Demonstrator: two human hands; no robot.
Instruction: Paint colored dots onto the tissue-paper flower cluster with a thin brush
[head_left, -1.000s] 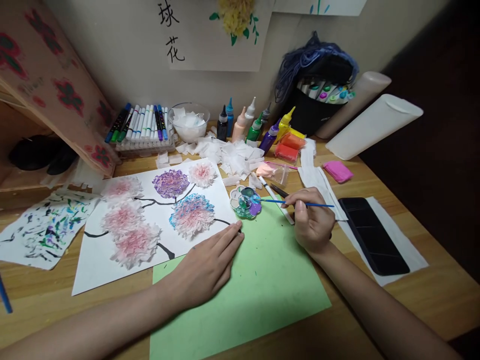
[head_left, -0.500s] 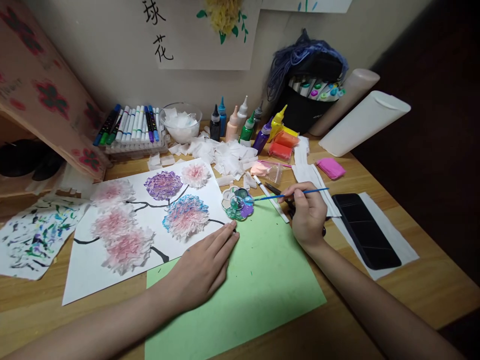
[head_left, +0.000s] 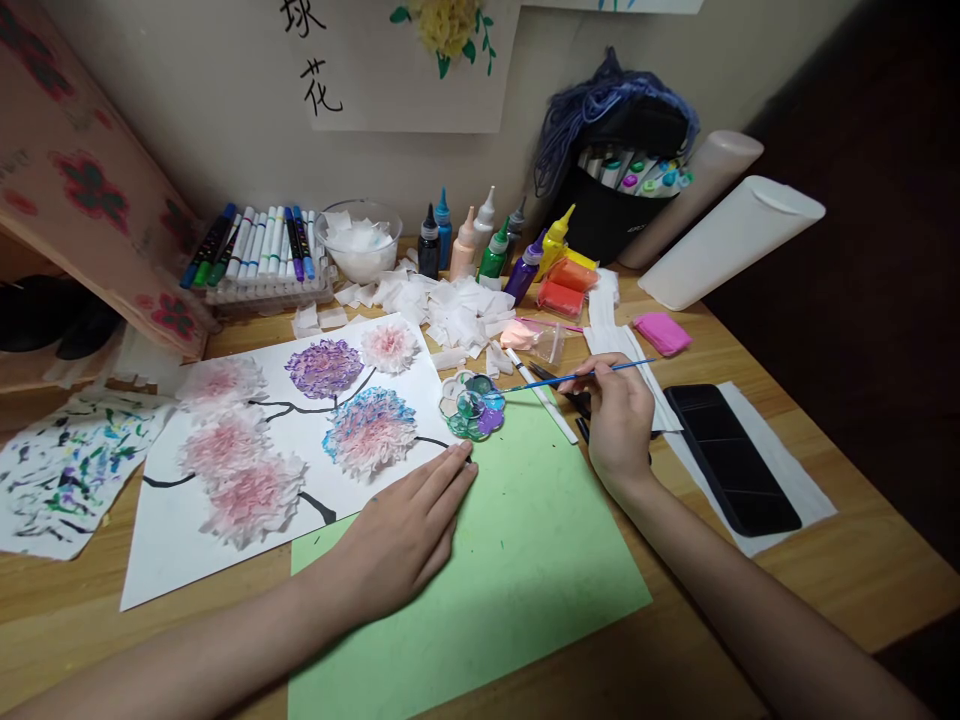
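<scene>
Pinched in my right hand [head_left: 621,420] is a thin blue paintbrush [head_left: 551,381], its tip over the flower-shaped paint palette [head_left: 472,405]. Green, purple and dark paint fills the palette's wells. My left hand [head_left: 409,530] lies flat, fingers stretched, on the green sheet [head_left: 517,570] and the lower right edge of the white artwork [head_left: 172,530], with its fingertips just below the palette. Ruffled paper flowers stand out from the artwork: a purple one [head_left: 325,368], a pink one tipped with blue [head_left: 371,432], and several pink and white ones, joined by black painted branches.
Paint bottles [head_left: 491,250], torn white paper pieces [head_left: 457,310] and a glass bowl [head_left: 360,243] line the back. Markers [head_left: 262,245] stand at left, near a paint-smeared tissue [head_left: 71,470]. A phone [head_left: 731,460], pink packet [head_left: 662,334] and white pen [head_left: 544,400] lie at right.
My right hand has shifted slightly, and the brush now slants more steeply, with its tip still at the palette. My left hand keeps its place on the paper.
</scene>
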